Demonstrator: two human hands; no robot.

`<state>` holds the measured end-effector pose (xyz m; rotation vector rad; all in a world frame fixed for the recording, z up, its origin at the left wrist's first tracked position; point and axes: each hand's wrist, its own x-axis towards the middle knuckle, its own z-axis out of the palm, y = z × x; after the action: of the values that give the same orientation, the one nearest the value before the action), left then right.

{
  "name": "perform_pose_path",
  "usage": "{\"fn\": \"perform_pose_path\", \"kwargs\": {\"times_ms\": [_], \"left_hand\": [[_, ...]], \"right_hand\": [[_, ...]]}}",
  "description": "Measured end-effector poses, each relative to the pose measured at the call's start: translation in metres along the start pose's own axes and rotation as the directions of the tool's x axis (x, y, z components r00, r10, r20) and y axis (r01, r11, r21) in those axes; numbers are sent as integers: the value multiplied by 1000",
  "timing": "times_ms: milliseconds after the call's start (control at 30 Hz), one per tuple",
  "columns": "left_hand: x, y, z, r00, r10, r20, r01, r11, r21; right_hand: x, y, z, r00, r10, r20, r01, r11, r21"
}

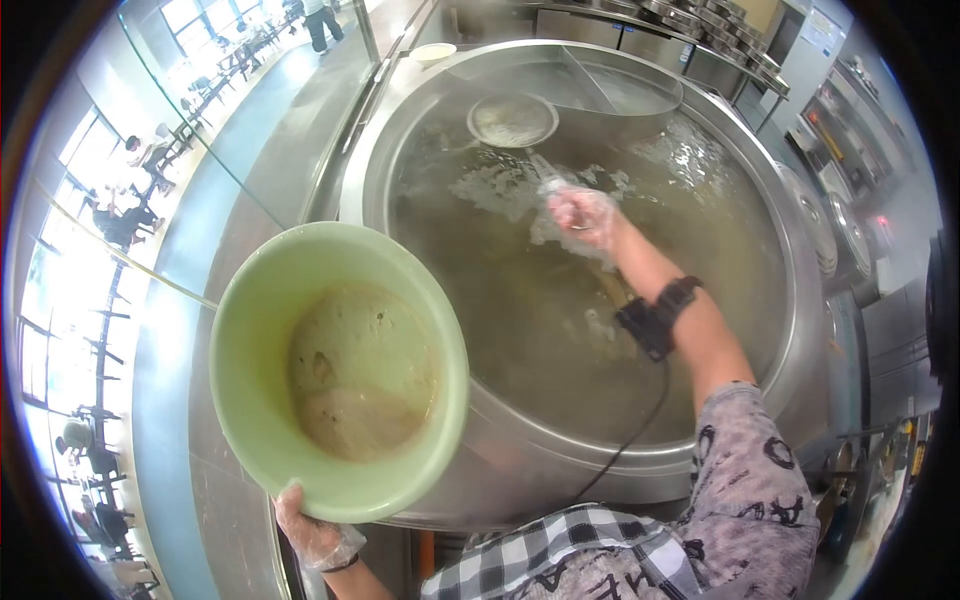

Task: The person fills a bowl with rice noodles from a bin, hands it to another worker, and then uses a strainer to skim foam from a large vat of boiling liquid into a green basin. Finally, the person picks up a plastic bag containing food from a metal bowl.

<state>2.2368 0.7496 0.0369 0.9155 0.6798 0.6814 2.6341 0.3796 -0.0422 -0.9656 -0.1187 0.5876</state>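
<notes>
My left hand [312, 532], in a clear plastic glove, grips the lower rim of a pale green basin [245, 330]. The basin is tilted towards me, with a shallow layer of murky liquid and a few dark bits inside. Over the big round steel vat [365, 190], my right hand [583, 215], also gloved, is closed around the handle of a round mesh skimmer [513, 120]. The skimmer's head is at the far side of the vat, close to the surface of the cloudy broth [590, 340]. White foam [500, 190] floats around it.
A divided steel section [560, 80] lies at the vat's far edge. A small pale bowl [433, 53] stands behind it. Stacked metal pans [710, 25] fill the back right counter. Left, a glass partition [190, 130] borders a dining area with seated people. A cable hangs from my right wrist strap.
</notes>
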Motion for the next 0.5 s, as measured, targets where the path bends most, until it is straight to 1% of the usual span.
{"fn": "perform_pose_path", "kwargs": {"times_ms": [67, 133, 200, 233, 300, 333, 400, 433, 467, 500], "left_hand": [[-1, 1, 2, 1000, 11, 9, -11, 1000, 13], [1, 2, 1, 999, 7, 38, -6, 1000, -31], [3, 5, -1, 999, -16, 34, 17, 1000, -14], [3, 5, -1, 999, -33, 25, 33, 999, 2], [3, 4, 1, 999, -26, 31, 26, 1000, -13], [3, 4, 1, 999, -15, 30, 16, 999, -29], [3, 5, 1, 999, -37, 40, 39, 998, -46], [4, 6, 0, 997, -56, 45, 59, 996, -60], [6, 4, -4, 997, -56, 48, 59, 996, -62], [11, 1, -13, 996, -61, 59, 65, 995, -72]], "right_hand": [[-41, -22, -17, 987, -49, -150, 27, 989, -144], [-89, -41, -13, 939, -41, -342, -8, 990, -140], [-124, -55, -10, 792, -58, -608, -172, 934, -314], [-137, -56, -32, 788, -63, -612, -169, 934, -314], [-153, -45, -90, 839, -20, -544, -131, 962, -238], [-158, -39, -95, 837, -25, -547, -127, 962, -240], [-171, -25, -95, 796, 80, -599, -142, 988, -56], [-170, -16, -94, 822, 96, -561, -156, 986, -60], [-168, -8, -81, 823, 92, -561, -153, 986, -62], [-164, 3, -58, 829, 83, -554, -174, 978, -114]]}}
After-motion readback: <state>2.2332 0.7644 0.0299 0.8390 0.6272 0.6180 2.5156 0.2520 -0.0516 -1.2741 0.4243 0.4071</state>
